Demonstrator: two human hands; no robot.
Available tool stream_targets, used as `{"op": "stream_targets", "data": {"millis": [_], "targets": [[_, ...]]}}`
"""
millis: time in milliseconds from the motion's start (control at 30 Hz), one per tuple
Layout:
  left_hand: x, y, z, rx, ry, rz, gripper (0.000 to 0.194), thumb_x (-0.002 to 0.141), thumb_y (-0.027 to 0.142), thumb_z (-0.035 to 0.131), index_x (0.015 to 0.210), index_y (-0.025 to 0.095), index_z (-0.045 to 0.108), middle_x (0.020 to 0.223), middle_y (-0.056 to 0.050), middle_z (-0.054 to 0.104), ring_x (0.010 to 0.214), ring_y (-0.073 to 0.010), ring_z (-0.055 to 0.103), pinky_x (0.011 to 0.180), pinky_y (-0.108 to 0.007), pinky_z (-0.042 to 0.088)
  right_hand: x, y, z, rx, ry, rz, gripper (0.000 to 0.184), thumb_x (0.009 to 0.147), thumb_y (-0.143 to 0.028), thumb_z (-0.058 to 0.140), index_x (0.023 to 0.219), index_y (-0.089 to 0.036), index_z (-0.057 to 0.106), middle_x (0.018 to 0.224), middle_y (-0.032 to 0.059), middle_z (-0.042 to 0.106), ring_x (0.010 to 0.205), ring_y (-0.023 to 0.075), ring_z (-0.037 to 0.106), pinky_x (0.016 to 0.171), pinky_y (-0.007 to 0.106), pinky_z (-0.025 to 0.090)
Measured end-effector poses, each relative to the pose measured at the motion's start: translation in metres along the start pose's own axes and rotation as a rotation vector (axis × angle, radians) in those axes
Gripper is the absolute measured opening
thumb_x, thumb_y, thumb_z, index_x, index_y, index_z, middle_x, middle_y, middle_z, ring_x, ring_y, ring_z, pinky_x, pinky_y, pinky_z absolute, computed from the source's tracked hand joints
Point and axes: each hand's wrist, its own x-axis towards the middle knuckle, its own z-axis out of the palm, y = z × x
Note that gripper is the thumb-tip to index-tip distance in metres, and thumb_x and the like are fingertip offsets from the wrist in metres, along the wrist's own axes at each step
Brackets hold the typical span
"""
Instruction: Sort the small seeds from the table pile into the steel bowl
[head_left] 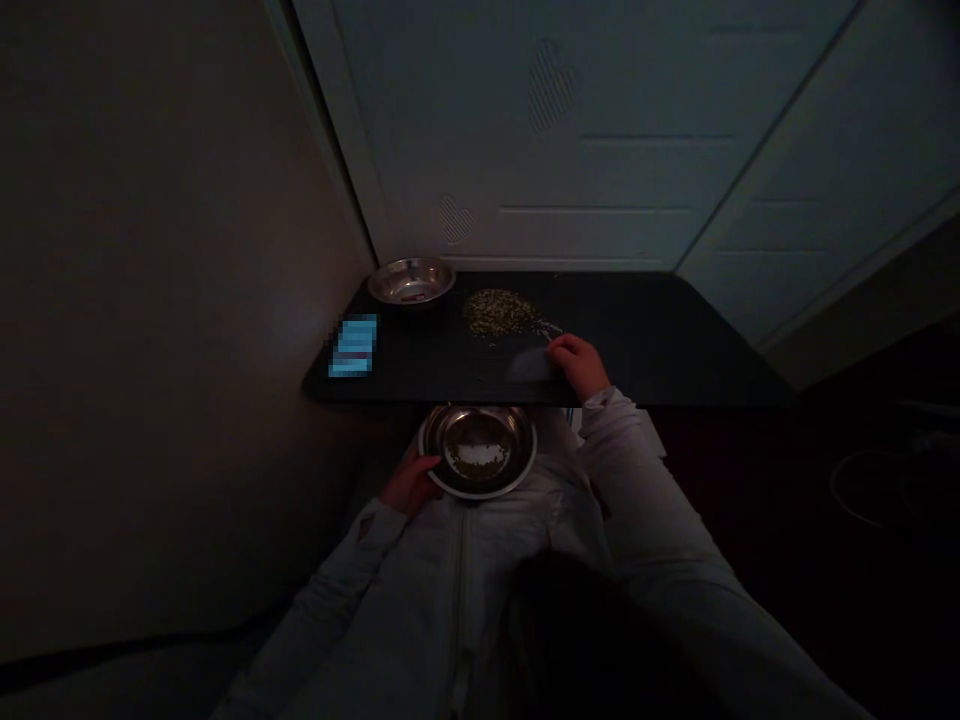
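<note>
My left hand [411, 482] grips the left rim of a steel bowl [529, 455] at my lap, just below the table's front edge. Small greenish seeds lie in the bottom of that bowl. On the dark table, a pile of similar seeds [498, 312] is spread near the back, with a few strewn to its right. My right hand [579, 366] is over the table by these strays, its fingers pressed together. A pale, blurry patch [531, 365] shows left of its fingertips; whether the hand holds it I cannot tell.
A second steel bowl [412, 284] stands at the table's back left corner. In front of it lies a lit, pixelated blue rectangle [354, 346]. The black table [675, 340] backs onto a white panelled door [480, 120], and a wall [187, 300] rises at left. The room is dim.
</note>
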Motion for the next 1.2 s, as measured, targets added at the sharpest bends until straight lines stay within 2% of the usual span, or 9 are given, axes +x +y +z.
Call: {"op": "stream_targets", "data": {"millis": [133, 300, 533, 700, 900, 1200], "targets": [[0.0005, -0.0007, -0.0009, 0.023, 0.027, -0.009, 0.065, 0.062, 0.013, 0.061, 0.123, 0.023, 0.044, 0.093, -0.005, 0.065, 0.076, -0.0209, 0.062, 0.059, -0.028, 0.050, -0.0009, 0.0005, 0.0044, -0.104, -0.043, -0.055, 0.014, 0.059, -0.028, 0.049, 0.064, -0.018, 0.056, 0.059, -0.0030, 0.052, 0.060, 0.0118, 0.045, 0.060, 0.025, 0.034], [-0.0016, 0.0007, 0.0014, 0.003, 0.034, -0.011, 0.065, 0.062, 0.012, 0.061, 0.124, 0.023, 0.044, 0.096, -0.006, 0.065, 0.081, -0.0226, 0.062, 0.062, -0.031, 0.050, -0.0016, 0.0021, 0.0052, -0.125, -0.106, -0.065, 0.016, 0.060, -0.029, 0.049, 0.068, -0.018, 0.057, 0.060, -0.0032, 0.051, 0.060, 0.0116, 0.046, 0.061, 0.026, 0.034], [-0.0027, -0.0004, 0.0016, -0.004, -0.001, 0.035, 0.065, 0.064, 0.012, 0.061, 0.124, 0.025, 0.043, 0.098, -0.004, 0.065, 0.079, -0.0203, 0.062, 0.061, -0.028, 0.050, -0.0028, -0.0007, 0.0054, -0.102, -0.090, -0.044, 0.013, 0.060, -0.028, 0.050, 0.066, -0.018, 0.056, 0.060, -0.0030, 0.053, 0.060, 0.0119, 0.047, 0.060, 0.025, 0.035], [0.0005, -0.0014, -0.0012, 0.017, -0.011, 0.004, 0.066, 0.063, 0.013, 0.062, 0.126, 0.025, 0.042, 0.097, -0.006, 0.065, 0.073, -0.0207, 0.063, 0.054, -0.027, 0.050, -0.0023, 0.0015, 0.0067, -0.129, -0.127, -0.070, 0.014, 0.061, -0.028, 0.050, 0.068, -0.018, 0.057, 0.061, -0.0026, 0.054, 0.061, 0.0119, 0.047, 0.061, 0.026, 0.035], [0.0000, 0.0004, 0.0018, -0.014, -0.028, 0.030, 0.072, 0.061, 0.011, 0.063, 0.127, 0.030, 0.040, 0.115, -0.004, 0.058, 0.093, -0.0244, 0.059, 0.065, -0.030, 0.051, -0.0020, 0.0025, 0.0055, -0.133, -0.129, -0.105, 0.015, 0.062, -0.029, 0.049, 0.069, -0.018, 0.057, 0.060, -0.0029, 0.052, 0.059, 0.0115, 0.046, 0.061, 0.026, 0.034], [0.0012, -0.0012, -0.0009, 0.008, -0.002, -0.002, 0.065, 0.062, 0.013, 0.062, 0.123, 0.023, 0.045, 0.098, -0.006, 0.065, 0.081, -0.0224, 0.062, 0.061, -0.029, 0.050, -0.0035, 0.0017, 0.0065, -0.145, -0.167, -0.091, 0.016, 0.063, -0.028, 0.050, 0.072, -0.018, 0.058, 0.064, -0.0019, 0.057, 0.063, 0.0121, 0.049, 0.064, 0.026, 0.036]]}}
